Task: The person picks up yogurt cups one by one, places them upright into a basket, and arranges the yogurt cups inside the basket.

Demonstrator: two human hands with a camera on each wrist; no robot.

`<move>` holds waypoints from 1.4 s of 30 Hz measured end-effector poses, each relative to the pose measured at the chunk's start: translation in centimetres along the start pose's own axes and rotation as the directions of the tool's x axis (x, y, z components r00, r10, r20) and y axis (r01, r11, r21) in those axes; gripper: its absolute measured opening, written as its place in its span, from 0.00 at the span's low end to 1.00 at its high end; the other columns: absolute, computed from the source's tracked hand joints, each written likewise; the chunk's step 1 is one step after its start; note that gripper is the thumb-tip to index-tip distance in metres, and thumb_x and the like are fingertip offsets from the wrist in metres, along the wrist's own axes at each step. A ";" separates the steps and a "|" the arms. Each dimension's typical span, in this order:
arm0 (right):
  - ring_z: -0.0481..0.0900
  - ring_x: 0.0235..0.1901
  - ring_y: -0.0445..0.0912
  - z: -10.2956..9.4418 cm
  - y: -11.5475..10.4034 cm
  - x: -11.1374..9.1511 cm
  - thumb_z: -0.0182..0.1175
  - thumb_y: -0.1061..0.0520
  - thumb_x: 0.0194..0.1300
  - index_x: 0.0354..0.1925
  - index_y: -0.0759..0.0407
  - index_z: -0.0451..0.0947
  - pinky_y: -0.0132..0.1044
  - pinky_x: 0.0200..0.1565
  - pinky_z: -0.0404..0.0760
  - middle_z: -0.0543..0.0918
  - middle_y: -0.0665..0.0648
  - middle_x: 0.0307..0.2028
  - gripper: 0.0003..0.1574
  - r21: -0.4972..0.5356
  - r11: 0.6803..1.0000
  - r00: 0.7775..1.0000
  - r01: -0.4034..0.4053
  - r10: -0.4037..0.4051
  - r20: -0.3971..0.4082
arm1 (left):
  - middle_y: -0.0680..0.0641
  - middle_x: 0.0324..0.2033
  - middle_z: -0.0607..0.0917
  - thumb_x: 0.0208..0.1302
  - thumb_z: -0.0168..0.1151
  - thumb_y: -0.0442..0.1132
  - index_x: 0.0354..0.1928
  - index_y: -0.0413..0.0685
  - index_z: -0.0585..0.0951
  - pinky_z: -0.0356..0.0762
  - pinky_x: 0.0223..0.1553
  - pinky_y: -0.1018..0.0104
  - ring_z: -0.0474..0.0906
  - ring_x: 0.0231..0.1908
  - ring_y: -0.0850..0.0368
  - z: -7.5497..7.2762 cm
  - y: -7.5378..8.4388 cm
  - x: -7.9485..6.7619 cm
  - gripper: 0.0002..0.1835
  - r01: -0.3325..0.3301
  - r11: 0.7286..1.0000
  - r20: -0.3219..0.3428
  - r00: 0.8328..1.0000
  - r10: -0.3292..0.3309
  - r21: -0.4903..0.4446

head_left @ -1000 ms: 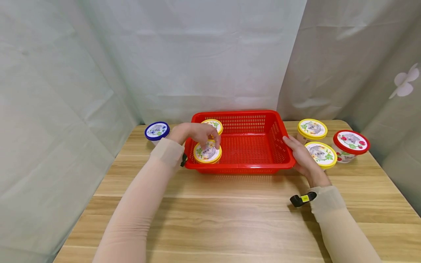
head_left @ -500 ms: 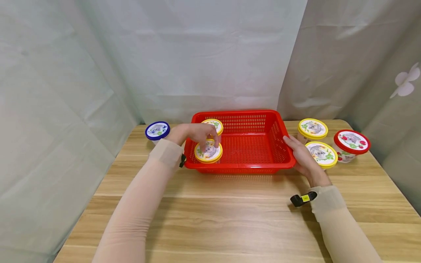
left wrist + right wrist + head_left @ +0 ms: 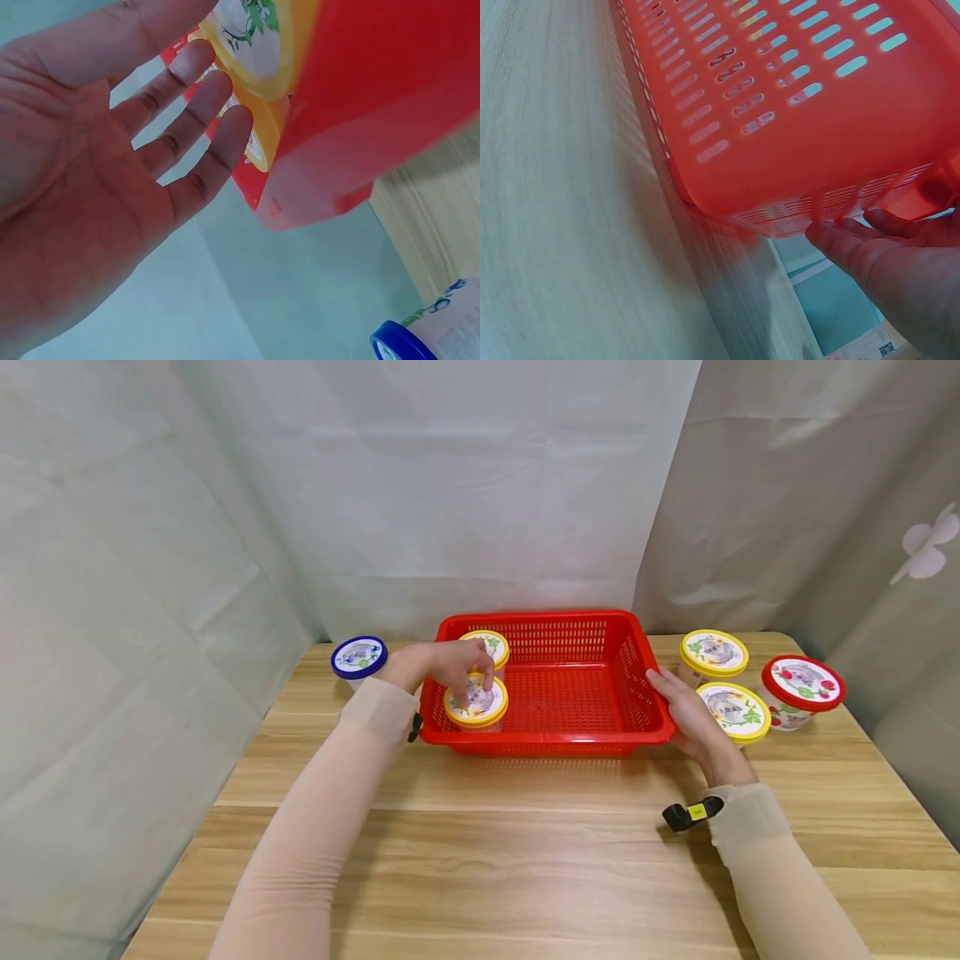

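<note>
Two yellow-lidded tubs [image 3: 477,715] sit inside the red basket [image 3: 547,739] at its left end, and my left hand [image 3: 450,662] is over the front one — fingers loosely bent, though I can't tell whether they touch its lid. My right hand [image 3: 688,714] holds the basket's right rim — beyond the basket's left end stands a blue-lidded tub [image 3: 360,660].

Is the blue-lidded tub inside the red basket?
No, the blue-lidded tub stands on the table, outside the basket, to its left.
</note>
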State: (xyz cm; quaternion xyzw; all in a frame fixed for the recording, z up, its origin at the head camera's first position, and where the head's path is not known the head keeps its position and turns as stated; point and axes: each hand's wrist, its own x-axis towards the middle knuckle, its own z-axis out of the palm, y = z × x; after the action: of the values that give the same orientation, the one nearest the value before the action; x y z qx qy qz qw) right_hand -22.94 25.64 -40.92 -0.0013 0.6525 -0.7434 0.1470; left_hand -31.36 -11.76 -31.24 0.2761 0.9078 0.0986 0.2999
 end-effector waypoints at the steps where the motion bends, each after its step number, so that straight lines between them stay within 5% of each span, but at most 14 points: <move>1: 0.82 0.51 0.45 0.0 0.0 0.0 0.47 0.37 0.81 0.84 0.51 0.44 0.37 0.50 0.87 0.75 0.55 0.59 0.46 0.000 1.000 1.000 0.000 0.000 0.000 | 0.43 0.75 0.60 0.60 0.76 0.32 0.45 0.52 0.83 0.71 0.69 0.50 0.57 0.70 0.43 0.0 0.0 0.0 0.14 0.007 1.000 0.000 1.000 -0.007 -0.005; 8: 0.82 0.51 0.45 -0.1 0.0 0.0 0.48 0.37 0.81 0.84 0.51 0.45 0.37 0.50 0.87 0.75 0.55 0.60 0.45 -0.007 1.000 1.000 -0.002 0.002 -0.003 | 0.43 0.74 0.62 0.60 0.76 0.34 0.46 0.53 0.83 0.74 0.67 0.52 0.58 0.70 0.44 -0.2 -0.2 0.0 0.15 0.006 1.000 -0.017 1.000 -0.006 -0.017; 13: 0.82 0.51 0.45 0.0 -0.1 0.0 0.48 0.37 0.81 0.84 0.52 0.44 0.37 0.50 0.87 0.74 0.56 0.60 0.46 -0.004 1.000 1.000 -0.003 0.003 -0.004 | 0.43 0.66 0.71 0.64 0.72 0.33 0.49 0.50 0.83 0.78 0.61 0.52 0.68 0.65 0.43 -0.5 -0.7 -0.6 0.13 -0.076 0.995 -0.111 0.991 0.069 -0.059; 17: 0.82 0.51 0.44 0.1 -0.1 0.0 0.47 0.37 0.81 0.84 0.52 0.44 0.36 0.50 0.87 0.74 0.56 0.60 0.46 -0.004 1.000 1.000 -0.003 0.003 -0.005 | 0.41 0.58 0.76 0.70 0.65 0.32 0.52 0.44 0.82 0.79 0.58 0.50 0.74 0.58 0.42 -0.7 -1.7 -1.2 0.11 -0.157 0.981 -0.250 0.960 0.125 -0.111; 26: 0.82 0.51 0.45 0.0 -0.1 0.0 0.48 0.36 0.80 0.84 0.51 0.44 0.37 0.50 0.87 0.75 0.55 0.60 0.47 -0.003 1.000 1.000 -0.009 0.009 -0.008 | 0.37 0.58 0.78 0.74 0.60 0.31 0.55 0.39 0.79 0.76 0.61 0.46 0.74 0.58 0.41 -0.7 -4.1 -2.1 0.12 -0.257 0.935 -0.494 0.863 0.109 -0.243; 33: 0.82 0.51 0.44 -0.1 0.0 0.0 0.47 0.37 0.81 0.84 0.51 0.43 0.37 0.51 0.87 0.76 0.54 0.59 0.47 0.002 1.000 1.000 -0.009 0.009 -0.005 | 0.40 0.62 0.76 0.75 0.59 0.32 0.56 0.42 0.79 0.77 0.60 0.44 0.73 0.60 0.40 0.1 -5.9 -3.0 0.11 -0.285 0.892 -0.572 0.820 0.038 -0.350; 42: 0.82 0.51 0.44 -0.1 0.1 0.0 0.48 0.37 0.81 0.83 0.53 0.44 0.38 0.51 0.86 0.76 0.55 0.59 0.46 0.015 1.000 1.000 -0.002 0.002 -0.002 | 0.36 0.60 0.77 0.76 0.58 0.30 0.61 0.36 0.76 0.76 0.62 0.43 0.75 0.60 0.38 1.1 -7.7 -4.3 0.15 -0.288 0.877 -0.635 0.772 -0.024 -0.384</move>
State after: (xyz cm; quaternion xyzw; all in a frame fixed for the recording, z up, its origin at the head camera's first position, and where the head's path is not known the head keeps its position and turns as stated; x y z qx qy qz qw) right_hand -22.95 25.72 -41.00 0.0011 0.6469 -0.7483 0.1468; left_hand -31.26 -20.56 -32.68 0.2137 0.8824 0.4179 0.0320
